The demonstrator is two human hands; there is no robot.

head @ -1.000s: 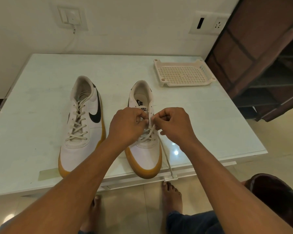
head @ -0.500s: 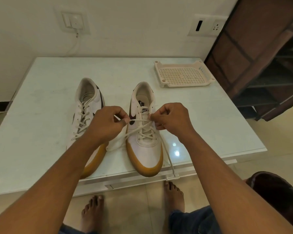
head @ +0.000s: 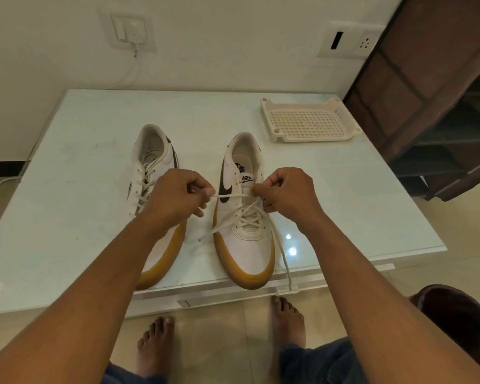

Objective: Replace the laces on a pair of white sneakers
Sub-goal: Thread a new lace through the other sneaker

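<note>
White sneaker [head: 245, 245], gum sole, cream lace [head: 233, 195] stretched taut across.

I see a pale glossy table [head: 94, 189] filling mid frame, with two light glints near its lower right edge. A cream perforated plastic tray [head: 313, 138] sits flat at the table's upper right corner. Upper left on the wall there's a white switch plate [head: 130, 30] with a thin cable [head: 135, 55] hanging from it. Upper right is a white socket plate [head: 349, 40]. A brown shelf unit [head: 427, 87] runs along the right edge. Beige tiled floor [head: 219, 342] is at the bottom. In the lower right corner is a dark brown rounded object [head: 455, 314]; I can't tell what it is.
</note>
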